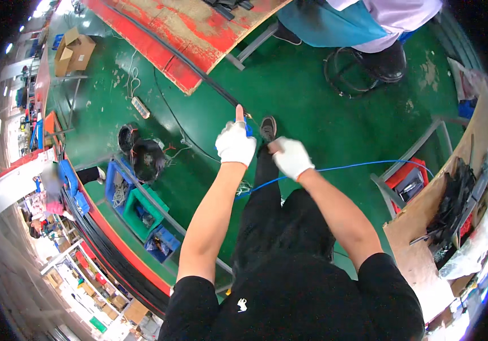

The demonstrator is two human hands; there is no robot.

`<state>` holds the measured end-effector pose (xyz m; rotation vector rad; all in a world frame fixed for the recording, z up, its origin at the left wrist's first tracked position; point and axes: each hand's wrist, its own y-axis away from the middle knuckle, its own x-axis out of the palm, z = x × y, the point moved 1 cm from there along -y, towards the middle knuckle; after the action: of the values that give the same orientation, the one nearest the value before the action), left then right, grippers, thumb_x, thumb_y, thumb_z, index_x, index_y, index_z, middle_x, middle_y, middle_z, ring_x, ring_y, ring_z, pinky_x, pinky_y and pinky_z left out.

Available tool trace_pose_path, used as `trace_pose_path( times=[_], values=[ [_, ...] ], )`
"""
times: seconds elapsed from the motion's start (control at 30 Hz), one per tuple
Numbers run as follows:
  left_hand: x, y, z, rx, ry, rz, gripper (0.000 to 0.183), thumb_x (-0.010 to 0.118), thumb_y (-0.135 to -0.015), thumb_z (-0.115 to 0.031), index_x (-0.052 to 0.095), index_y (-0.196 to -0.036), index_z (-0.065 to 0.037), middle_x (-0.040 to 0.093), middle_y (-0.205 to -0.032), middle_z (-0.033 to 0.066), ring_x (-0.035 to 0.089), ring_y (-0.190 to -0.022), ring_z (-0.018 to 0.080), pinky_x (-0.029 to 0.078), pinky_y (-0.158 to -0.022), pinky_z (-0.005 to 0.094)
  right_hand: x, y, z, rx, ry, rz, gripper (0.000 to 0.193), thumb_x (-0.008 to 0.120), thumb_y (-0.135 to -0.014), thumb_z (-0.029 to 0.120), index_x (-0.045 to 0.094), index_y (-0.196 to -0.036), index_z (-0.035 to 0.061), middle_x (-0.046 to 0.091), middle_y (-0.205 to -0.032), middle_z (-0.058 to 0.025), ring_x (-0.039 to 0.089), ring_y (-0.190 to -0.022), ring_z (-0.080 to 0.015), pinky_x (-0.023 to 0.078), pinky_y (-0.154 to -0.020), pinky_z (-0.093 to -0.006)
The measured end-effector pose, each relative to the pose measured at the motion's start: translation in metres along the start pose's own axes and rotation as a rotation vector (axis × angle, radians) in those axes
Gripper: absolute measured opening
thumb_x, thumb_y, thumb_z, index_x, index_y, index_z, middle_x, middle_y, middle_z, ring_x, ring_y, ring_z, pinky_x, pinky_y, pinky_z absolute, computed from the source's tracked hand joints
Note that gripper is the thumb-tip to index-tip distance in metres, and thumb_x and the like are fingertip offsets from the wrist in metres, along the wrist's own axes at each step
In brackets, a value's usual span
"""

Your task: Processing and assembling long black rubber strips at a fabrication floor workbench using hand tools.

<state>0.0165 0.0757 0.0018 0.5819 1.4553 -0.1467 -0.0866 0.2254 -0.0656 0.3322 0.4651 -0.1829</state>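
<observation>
My left hand [236, 143], in a white glove with a bare fingertip, is closed around the near end of a bundle of long black strips [190, 63]. One finger lies stretched along that end. A small blue piece [249, 128] shows beside the palm, mostly hidden by the hand. To its right, my right hand [292, 158], also gloved, is curled with finger and thumb together. It is slightly blurred, and whatever it may hold cannot be made out. Below both hands a blue hose [357, 165] runs from the right across my legs.
The strips lie over a worn red table [193, 28]. A person on a black stool [386, 62] sits at the far right. Left are black buckets [148, 159], a green crate [141, 213] and a power strip [140, 107]; right, a wooden table [420, 233] and red bin [409, 177].
</observation>
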Motion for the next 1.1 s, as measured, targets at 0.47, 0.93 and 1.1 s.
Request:
trace_pose_path(
  times=[0.47,0.93,1.1],
  values=[
    [0.000,-0.007,0.012,-0.003,-0.001,0.048,0.086,0.068,-0.087,-0.024,0.034,-0.166,-0.018,0.070,-0.105,0.0170,0.072,-0.097,0.0347,0.058,-0.086,0.0463,-0.019,0.002,0.037,0.060,-0.117,0.036,0.033,0.058,-0.101,0.030,0.072,-0.096,0.0006,0.071,-0.092,-0.0293,0.069,-0.094,-0.0484,0.054,-0.083,-0.0526],
    [-0.007,-0.010,0.017,0.088,0.191,0.009,0.090,0.074,-0.079,-0.020,0.040,-0.162,-0.019,0.068,-0.123,0.0162,0.072,-0.101,0.0366,0.058,-0.090,0.0453,-0.041,0.004,0.009,0.287,-0.511,0.092,0.040,0.064,-0.103,0.033,0.067,-0.124,-0.0019,0.075,-0.107,-0.0219,0.073,-0.099,-0.0360,0.055,-0.089,-0.0429],
    [-0.002,-0.019,0.018,0.130,0.220,0.004,0.089,0.076,-0.078,-0.020,0.042,-0.160,-0.020,0.068,-0.128,0.0140,0.072,-0.103,0.0368,0.058,-0.090,0.0453,-0.021,0.026,-0.032,0.252,-0.295,-0.035,0.067,0.071,-0.097,0.018,0.043,-0.157,0.0124,0.070,-0.126,-0.0207,0.070,-0.111,-0.0306,0.056,-0.096,-0.0404]
  ],
)
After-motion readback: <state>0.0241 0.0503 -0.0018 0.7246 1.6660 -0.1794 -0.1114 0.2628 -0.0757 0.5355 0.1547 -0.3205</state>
